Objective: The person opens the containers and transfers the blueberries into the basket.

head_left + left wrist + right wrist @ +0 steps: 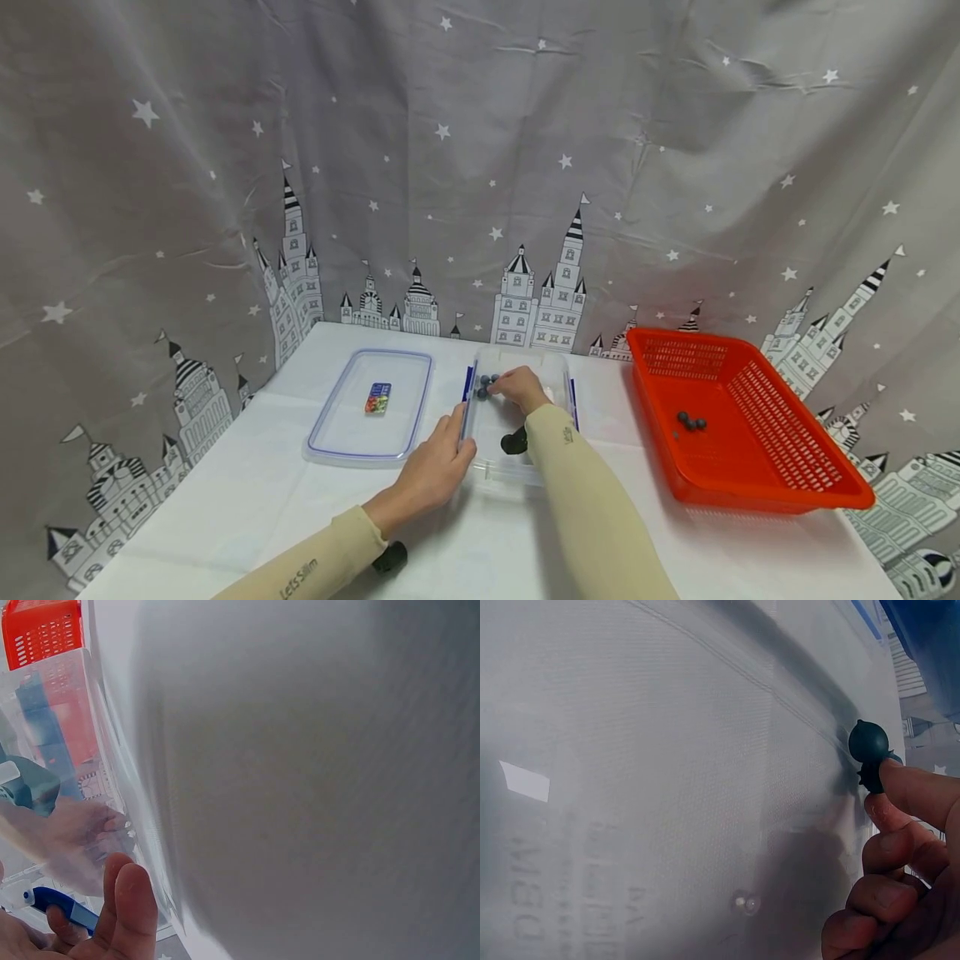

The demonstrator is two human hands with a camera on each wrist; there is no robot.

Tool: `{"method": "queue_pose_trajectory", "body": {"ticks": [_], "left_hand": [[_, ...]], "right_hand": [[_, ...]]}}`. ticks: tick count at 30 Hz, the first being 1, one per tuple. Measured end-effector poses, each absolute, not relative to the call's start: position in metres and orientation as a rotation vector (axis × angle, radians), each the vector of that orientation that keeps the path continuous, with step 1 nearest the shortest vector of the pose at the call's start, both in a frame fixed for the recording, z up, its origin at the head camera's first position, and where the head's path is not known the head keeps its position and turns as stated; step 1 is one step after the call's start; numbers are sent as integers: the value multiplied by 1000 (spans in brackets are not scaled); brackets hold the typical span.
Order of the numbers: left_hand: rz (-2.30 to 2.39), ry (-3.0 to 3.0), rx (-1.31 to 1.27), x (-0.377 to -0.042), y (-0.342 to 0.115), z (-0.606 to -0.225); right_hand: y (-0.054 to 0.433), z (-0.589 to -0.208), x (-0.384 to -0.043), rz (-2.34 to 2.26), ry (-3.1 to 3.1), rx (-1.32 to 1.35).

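Note:
A clear plastic box (489,437) with blue side latches stands on the white table. My left hand (435,462) holds its left side wall, fingers beside a blue latch (64,907) in the left wrist view. Inside the box, my right hand (523,387) reaches to the back left, where several blueberries (483,388) lie together. In the right wrist view its thumb and index finger pinch a dark blueberry (872,777) with a crown-like end. Another blueberry (868,741) sits right against that one, close to the box wall.
Left of the box lies a clear lid (360,455) with a blue seal, a small colourful packet (378,398) within its outline. To the right stands a red plastic basket (765,493) with several blueberries (690,422). A grey castle-print curtain (465,192) hangs behind the table.

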State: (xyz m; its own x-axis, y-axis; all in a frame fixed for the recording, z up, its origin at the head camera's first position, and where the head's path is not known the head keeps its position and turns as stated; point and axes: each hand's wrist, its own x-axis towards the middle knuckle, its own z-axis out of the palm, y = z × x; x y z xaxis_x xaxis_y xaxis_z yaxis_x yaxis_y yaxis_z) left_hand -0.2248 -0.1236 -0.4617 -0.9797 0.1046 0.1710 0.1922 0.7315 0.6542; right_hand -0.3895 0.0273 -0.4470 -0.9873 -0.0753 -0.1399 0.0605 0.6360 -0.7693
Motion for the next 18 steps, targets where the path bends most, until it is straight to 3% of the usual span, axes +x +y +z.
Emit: {"method": "queue_pose_trajectory", "body": {"ticks": [18], "left_hand": [[-1074, -2816, -237, -225, -124, -461]], "right_hand": [[24, -443, -384, -1213, 2741, 2]]}}
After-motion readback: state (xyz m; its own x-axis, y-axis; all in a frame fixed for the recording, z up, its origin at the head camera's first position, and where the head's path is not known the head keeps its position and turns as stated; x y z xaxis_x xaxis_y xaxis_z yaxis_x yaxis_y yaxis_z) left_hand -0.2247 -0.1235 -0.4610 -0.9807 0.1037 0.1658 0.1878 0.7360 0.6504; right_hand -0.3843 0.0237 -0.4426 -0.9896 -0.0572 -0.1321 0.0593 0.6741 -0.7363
